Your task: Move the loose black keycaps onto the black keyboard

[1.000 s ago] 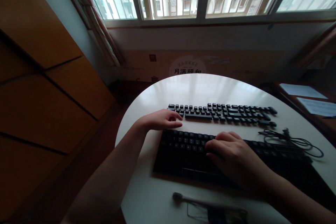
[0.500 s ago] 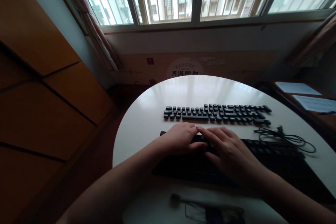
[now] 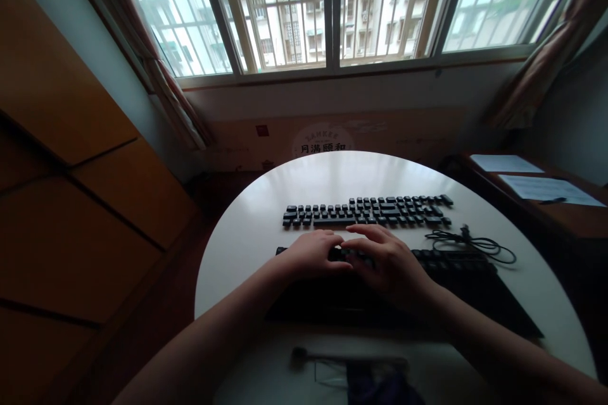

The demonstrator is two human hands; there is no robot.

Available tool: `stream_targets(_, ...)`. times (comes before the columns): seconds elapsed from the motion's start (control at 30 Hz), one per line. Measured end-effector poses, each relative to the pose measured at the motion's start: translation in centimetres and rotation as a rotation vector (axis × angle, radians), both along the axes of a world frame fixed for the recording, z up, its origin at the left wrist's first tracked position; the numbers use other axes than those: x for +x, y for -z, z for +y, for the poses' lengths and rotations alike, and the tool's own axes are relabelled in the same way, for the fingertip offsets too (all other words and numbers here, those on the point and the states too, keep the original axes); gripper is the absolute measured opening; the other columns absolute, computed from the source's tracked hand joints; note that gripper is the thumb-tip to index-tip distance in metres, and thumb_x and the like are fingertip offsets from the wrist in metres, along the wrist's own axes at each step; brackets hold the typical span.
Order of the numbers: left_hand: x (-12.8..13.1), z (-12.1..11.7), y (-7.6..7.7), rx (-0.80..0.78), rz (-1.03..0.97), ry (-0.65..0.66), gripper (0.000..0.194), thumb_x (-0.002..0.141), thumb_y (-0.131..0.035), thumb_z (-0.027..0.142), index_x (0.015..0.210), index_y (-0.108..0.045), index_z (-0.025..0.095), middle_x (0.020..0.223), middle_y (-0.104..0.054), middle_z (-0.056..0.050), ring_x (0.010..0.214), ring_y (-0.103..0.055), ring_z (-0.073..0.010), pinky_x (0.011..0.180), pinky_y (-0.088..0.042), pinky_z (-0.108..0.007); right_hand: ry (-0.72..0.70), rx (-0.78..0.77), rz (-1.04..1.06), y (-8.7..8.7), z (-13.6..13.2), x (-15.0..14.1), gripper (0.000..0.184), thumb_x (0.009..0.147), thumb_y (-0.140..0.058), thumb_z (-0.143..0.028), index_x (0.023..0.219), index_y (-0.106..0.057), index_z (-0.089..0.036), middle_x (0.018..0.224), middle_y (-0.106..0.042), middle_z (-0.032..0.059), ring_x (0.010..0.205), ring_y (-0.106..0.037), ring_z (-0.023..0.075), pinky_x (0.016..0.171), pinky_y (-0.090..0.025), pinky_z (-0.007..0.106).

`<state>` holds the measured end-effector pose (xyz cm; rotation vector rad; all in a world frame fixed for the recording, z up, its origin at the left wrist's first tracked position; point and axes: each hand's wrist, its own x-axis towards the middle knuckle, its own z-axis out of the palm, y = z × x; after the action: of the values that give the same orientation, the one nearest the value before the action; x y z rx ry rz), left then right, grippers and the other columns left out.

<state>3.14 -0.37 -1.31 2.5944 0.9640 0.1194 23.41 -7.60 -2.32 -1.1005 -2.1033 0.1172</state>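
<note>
A black keyboard (image 3: 456, 261) lies on a white round table, its front part dark and in shadow. My left hand (image 3: 316, 252) rests over its left half, thumb and fingers apart, with dark keys showing between them. Close beside it, my right hand (image 3: 387, 259) reaches over the same keys with bent, spread fingers. The fingertips of both hands nearly meet. No held thing shows in either hand, though the undersides of the fingers are hidden. Behind the keyboard, loose black keycaps (image 3: 335, 222) are laid out in rows on the table.
A coiled black cable (image 3: 470, 240) lies right of the keycaps. Near the table's front edge are a dark, blurred long-handled tool (image 3: 351, 357) and a dark purple cloth-like thing (image 3: 380, 386). Papers (image 3: 546, 188) and a pen (image 3: 553, 200) lie on a brown surface at right.
The view has shifted, so the table sits lower and further left. My right hand's fingers have lifted and spread slightly; my left hand stays over the keyboard.
</note>
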Motion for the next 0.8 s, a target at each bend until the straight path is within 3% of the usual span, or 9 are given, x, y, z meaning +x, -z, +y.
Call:
stream_targets(0.13,0.2,0.1,-0.6,-0.04,0.062,-0.018,0.055,0.081,-0.063,0.067,0.117,-0.066,0.026,0.115,-0.069,-0.006,0.105,-0.062,-0.0282,0.083,-0.048,-0.035,0.093,0.072,0.19,-0.5,1.0,1.6,0.015,0.09,-0.061,-0.023,0.097,-0.074,-0.024,0.116,-0.07,0.0086,0.109,-0.065,0.0259,0.092,-0.054,0.044)
stream_targets(0.3,0.7,0.4,-1.4,-0.076,0.181,-0.028,0.059,0.078,-0.065,0.069,0.119,-0.063,0.027,0.119,-0.068,-0.007,0.104,-0.062,-0.0283,0.081,-0.047,-0.033,0.256,0.072,0.39,-1.0,2.7,4.8,0.016,0.089,-0.061,-0.026,0.095,-0.075,-0.022,0.1,-0.074,0.0071,0.088,-0.068,0.0225,0.067,-0.055,0.033)
stream_targets(0.4,1.2,1.1,-1.8,-0.095,0.248,0.001,0.061,0.076,-0.065,0.07,0.117,-0.062,0.024,0.117,-0.068,-0.008,0.098,-0.063,-0.0278,0.074,-0.046,-0.032,0.336,0.043,0.442,-0.8,3.3,5.7,0.018,0.088,-0.061,-0.027,0.094,-0.076,-0.021,0.095,-0.076,0.0067,0.081,-0.068,0.0213,0.063,-0.053,0.032)
stream_targets(0.5,1.7,1.9,-2.3,-0.158,0.3,0.034,0.063,0.076,-0.061,0.074,0.112,-0.062,0.022,0.113,-0.068,-0.009,0.092,-0.063,-0.0265,0.07,-0.045,-0.031,0.34,0.003,0.443,-0.1,3.6,5.7,0.018,0.087,-0.061,-0.027,0.094,-0.076,-0.02,0.095,-0.077,0.0064,0.078,-0.068,0.0205,0.062,-0.052,0.031)
stream_targets(0.63,1.7,2.1,-2.3,-0.242,0.29,0.024,0.067,0.084,-0.041,0.081,0.104,-0.063,0.021,0.105,-0.069,-0.008,0.086,-0.062,-0.0246,0.069,-0.044,-0.031,0.312,-0.058,0.421,0.6,3.7,5.1,0.019,0.087,-0.062,-0.028,0.096,-0.076,-0.021,0.093,-0.077,0.0049,0.07,-0.067,0.0183,0.061,-0.051,0.03)
stream_targets(0.73,1.3,1.6,-1.9,-0.17,0.208,0.019,0.066,0.09,-0.031,0.078,0.102,-0.062,0.021,0.107,-0.068,-0.007,0.089,-0.062,-0.0239,0.071,-0.043,-0.031,0.291,-0.082,0.393,0.8,3.7,4.9,0.019,0.087,-0.061,-0.028,0.096,-0.076,-0.021,0.092,-0.077,0.0044,0.071,-0.067,0.0181,0.062,-0.051,0.03)
stream_targets(0.8,1.0,1.2,-1.7,-0.084,0.174,0.043,0.061,0.092,-0.033,0.074,0.101,-0.062,0.021,0.106,-0.067,-0.008,0.09,-0.062,-0.0239,0.072,-0.043,-0.031,0.285,-0.105,0.376,0.9,3.8,4.8,0.019,0.087,-0.061,-0.028,0.096,-0.076,-0.021,0.091,-0.077,0.0044,0.069,-0.066,0.0177,0.06,-0.051,0.03)
